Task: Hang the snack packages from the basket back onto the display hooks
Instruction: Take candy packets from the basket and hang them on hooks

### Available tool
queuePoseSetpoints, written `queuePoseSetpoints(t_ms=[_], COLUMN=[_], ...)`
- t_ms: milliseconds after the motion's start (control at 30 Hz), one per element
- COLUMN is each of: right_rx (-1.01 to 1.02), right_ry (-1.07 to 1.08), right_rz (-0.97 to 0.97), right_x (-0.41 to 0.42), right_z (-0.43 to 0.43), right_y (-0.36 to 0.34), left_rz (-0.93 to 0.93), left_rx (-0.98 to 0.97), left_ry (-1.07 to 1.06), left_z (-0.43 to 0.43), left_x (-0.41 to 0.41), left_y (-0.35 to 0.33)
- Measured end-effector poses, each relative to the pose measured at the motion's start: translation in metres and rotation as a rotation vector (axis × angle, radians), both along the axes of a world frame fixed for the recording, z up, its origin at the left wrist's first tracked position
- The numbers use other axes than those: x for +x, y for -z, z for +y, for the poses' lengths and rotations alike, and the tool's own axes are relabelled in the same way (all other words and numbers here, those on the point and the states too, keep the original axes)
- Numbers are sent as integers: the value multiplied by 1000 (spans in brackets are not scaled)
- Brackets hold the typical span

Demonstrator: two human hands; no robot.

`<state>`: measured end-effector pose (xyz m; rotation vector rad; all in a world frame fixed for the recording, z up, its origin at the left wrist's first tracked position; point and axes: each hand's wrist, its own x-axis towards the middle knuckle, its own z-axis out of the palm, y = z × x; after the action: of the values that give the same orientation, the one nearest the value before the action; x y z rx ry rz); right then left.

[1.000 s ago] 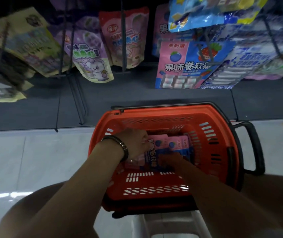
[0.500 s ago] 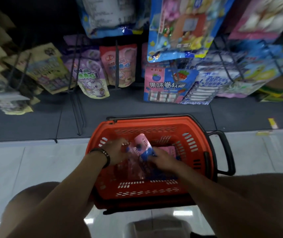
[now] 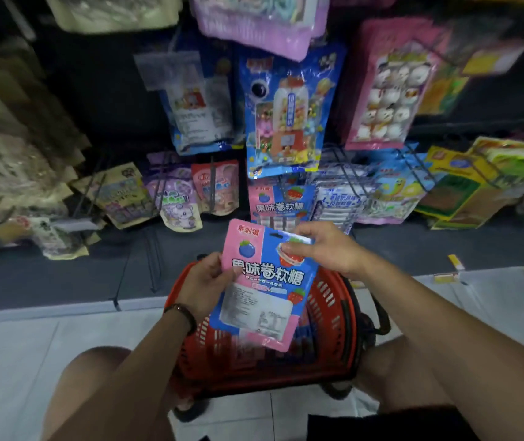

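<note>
A pink and blue snack package [image 3: 263, 288] with fruit pictures is held upright above the orange basket [image 3: 333, 329]. My left hand [image 3: 206, 284] grips its left edge, thumb on the front. My right hand [image 3: 321, 246] pinches its top right corner. Straight behind it, low on the display, hangs a matching pink and blue package [image 3: 281, 202] on a wire hook. The basket's inside is mostly hidden by the package and my arms.
Many other snack bags hang on wire hooks: a purple bag [image 3: 174, 198], a red-pink bag [image 3: 216, 189], a large blue bag [image 3: 286, 113], a pink bag [image 3: 391, 87], yellow-green bags [image 3: 477, 183]. The basket stands on pale floor tiles [image 3: 15, 361] between my knees.
Both hands have lifted the pink and blue package out of the basket and raised it upright toward the display. My view has tilted up to show more of the hooks.
</note>
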<state>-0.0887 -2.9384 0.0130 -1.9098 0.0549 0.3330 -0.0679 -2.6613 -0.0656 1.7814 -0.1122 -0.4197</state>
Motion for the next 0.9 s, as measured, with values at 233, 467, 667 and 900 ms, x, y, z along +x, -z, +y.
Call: queuePoseSetpoints(t_ms=[233,467,667,900], right_rx=[292,226,204,74], right_ry=[178,287,354,180], right_rz=[151,9,-133,-171], right_x=[-33,-43,-39,-42], right_z=[-11,-5,21,42], right_y=[-11,-10,-7,-8], left_rz=[-59,-50,-335,-356], left_rx=[-114,26,339,279], left_ry=[-174,-312,-151,-183], left_z=[-21,-42,-79,-78], left_x=[-15,-32,-83,-58], left_y=[-51,-59,-52,-49])
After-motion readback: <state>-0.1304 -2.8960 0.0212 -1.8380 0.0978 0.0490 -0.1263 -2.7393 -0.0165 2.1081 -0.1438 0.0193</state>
